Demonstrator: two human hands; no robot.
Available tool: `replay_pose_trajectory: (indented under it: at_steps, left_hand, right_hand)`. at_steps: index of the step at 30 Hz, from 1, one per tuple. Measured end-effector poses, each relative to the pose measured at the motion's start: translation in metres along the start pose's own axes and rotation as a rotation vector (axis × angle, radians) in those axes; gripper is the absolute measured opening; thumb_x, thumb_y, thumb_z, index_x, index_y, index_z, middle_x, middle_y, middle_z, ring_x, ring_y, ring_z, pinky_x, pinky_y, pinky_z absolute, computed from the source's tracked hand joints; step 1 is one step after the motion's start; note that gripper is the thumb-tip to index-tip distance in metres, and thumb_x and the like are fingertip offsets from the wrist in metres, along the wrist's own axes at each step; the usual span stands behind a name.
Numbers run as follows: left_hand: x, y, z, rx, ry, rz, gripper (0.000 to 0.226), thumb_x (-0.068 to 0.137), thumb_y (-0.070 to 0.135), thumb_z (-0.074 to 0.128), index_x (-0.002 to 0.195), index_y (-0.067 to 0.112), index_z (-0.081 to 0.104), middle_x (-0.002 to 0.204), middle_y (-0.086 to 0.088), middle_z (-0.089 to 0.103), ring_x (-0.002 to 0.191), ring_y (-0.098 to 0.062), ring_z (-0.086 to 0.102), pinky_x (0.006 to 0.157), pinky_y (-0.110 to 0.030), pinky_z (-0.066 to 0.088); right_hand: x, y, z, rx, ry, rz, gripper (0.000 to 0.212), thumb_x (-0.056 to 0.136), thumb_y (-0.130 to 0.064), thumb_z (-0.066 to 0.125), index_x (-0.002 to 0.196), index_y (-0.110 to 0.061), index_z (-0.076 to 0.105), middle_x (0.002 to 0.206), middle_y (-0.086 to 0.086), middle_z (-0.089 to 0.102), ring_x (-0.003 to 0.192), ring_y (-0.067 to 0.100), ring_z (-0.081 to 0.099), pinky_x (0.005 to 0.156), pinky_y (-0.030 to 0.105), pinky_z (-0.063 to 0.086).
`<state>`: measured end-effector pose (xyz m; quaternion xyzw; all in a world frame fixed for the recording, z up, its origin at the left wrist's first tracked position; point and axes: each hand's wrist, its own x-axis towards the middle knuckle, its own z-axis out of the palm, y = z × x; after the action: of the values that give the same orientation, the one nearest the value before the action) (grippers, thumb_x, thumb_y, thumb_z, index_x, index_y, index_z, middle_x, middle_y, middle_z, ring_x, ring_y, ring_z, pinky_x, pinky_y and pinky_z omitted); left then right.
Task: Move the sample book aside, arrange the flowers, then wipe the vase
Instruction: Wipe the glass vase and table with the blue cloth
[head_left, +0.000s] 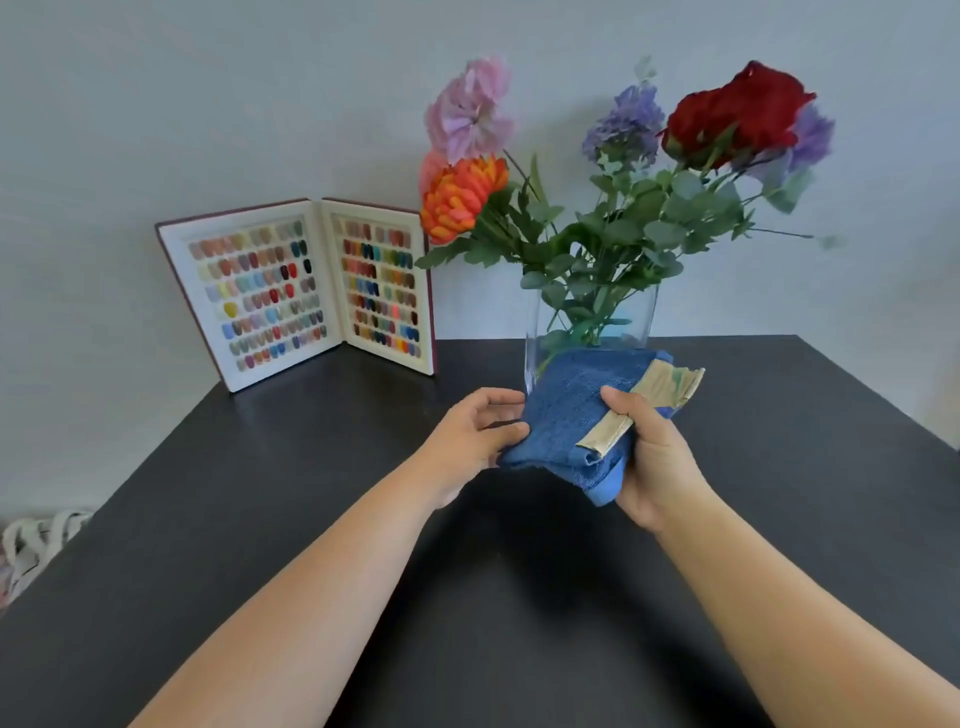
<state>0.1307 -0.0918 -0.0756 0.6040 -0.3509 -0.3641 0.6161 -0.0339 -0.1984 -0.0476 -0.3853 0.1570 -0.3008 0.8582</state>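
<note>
Right hand (652, 462) grips the blue cloth (563, 415); left hand's (475, 441) fingers (506, 431) pinch its edge, seemingly; glass vase (589, 322) just beyond (top-heavy with flowers (623, 171)) could tip under hard wiping.

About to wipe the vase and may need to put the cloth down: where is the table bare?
Bare table lies right of the vase to the far edge, and in front of the sample book on the left. The near middle is taken up by both hands on the blue cloth.
</note>
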Motion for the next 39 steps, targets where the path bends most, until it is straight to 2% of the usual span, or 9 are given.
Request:
replay_pose_trajectory:
  at_steps: [6,9,13,16,19,23,28,36,39]
  left_hand:
    - [0.072,0.021,0.014,0.109,0.193,0.064,0.051,0.088,0.037,0.07,0.133,0.025,0.051,0.141,0.003,0.051,0.124,-0.012,0.051,0.102,-0.035,0.042]
    - [0.108,0.038,0.01,0.05,0.236,0.084,0.078,0.083,0.054,0.069,0.146,0.025,0.035,0.154,0.001,0.036,0.136,-0.016,0.037,0.102,-0.033,0.03]
    - [0.138,0.056,0.015,0.026,0.207,0.068,0.125,0.055,0.077,0.072,0.155,0.03,0.015,0.162,0.001,0.024,0.147,-0.019,0.023,0.11,-0.041,0.022]
    - [0.154,0.062,0.016,0.051,0.179,0.112,0.136,0.044,0.081,0.076,0.155,0.027,0.018,0.159,0.0,0.032,0.146,-0.02,0.027,0.115,-0.044,0.02]
    - [0.166,0.063,0.012,0.073,0.142,0.189,0.109,0.049,0.069,0.083,0.142,0.025,0.045,0.139,0.006,0.058,0.131,-0.01,0.05,0.11,-0.036,0.035]
    - [0.173,0.07,0.005,0.156,0.082,0.292,0.03,0.061,0.05,0.081,0.09,0.044,0.076,0.098,0.02,0.076,0.096,0.006,0.067,0.085,-0.019,0.042]
    - [0.181,0.072,-0.007,0.128,0.045,0.272,0.048,0.057,0.045,0.084,0.1,0.027,0.074,0.109,0.007,0.075,0.11,-0.009,0.067,0.102,-0.029,0.044]
    - [0.181,0.076,-0.007,0.131,0.029,0.297,0.022,0.07,0.025,0.081,0.091,0.029,0.075,0.099,0.014,0.077,0.1,-0.001,0.069,0.078,-0.01,0.049]
    - [0.18,0.078,-0.008,0.145,0.017,0.286,0.025,0.07,0.027,0.08,0.094,0.03,0.075,0.1,0.016,0.076,0.101,0.001,0.068,0.078,-0.008,0.048]
  right_hand:
    - [0.021,-0.026,-0.043,-0.181,0.49,-0.241,0.016,0.082,-0.017,0.069,0.097,-0.021,0.062,0.083,-0.003,0.073,0.084,0.02,0.071,0.062,0.028,0.055]
    - [0.033,-0.025,-0.055,-0.355,0.633,-0.386,0.027,0.075,-0.03,0.072,0.096,-0.035,0.055,0.107,-0.005,0.063,0.083,0.009,0.068,0.066,0.027,0.057]
    - [0.057,-0.019,-0.053,-0.903,0.45,-0.732,0.023,0.079,-0.043,0.069,0.1,-0.046,0.059,0.138,-0.035,0.02,0.113,-0.013,0.048,0.079,0.002,0.045]
    - [0.091,-0.011,-0.063,-1.228,0.3,-0.814,0.027,0.085,-0.029,0.07,0.105,-0.019,0.055,0.151,-0.035,0.004,0.141,0.002,0.022,0.104,0.036,0.044]
    - [0.118,-0.001,-0.068,-1.563,0.235,-0.869,0.021,0.083,-0.017,0.069,0.084,-0.009,0.05,0.159,-0.003,0.002,0.147,0.036,0.004,0.111,0.064,0.018]
    - [0.136,0.0,-0.077,-1.682,0.237,-0.889,0.025,0.079,-0.014,0.067,0.094,-0.014,0.048,0.158,0.002,0.004,0.146,0.037,-0.001,0.114,0.059,0.007]
    - [0.141,-0.002,-0.081,-1.794,0.101,-1.019,0.075,0.074,0.005,0.06,0.142,-0.017,0.038,0.156,0.003,0.016,0.145,0.034,0.001,0.115,0.052,0.006]
    - [0.14,0.012,-0.054,-1.948,-0.345,-1.115,0.051,0.085,-0.001,0.037,0.132,-0.005,0.057,0.143,0.013,0.049,0.134,0.049,0.032,0.106,0.06,0.024]
    - [0.136,0.003,-0.065,-2.043,-0.482,-1.056,0.057,0.078,0.007,0.052,0.133,-0.006,0.056,0.145,0.01,0.047,0.136,0.045,0.032,0.108,0.061,0.026]
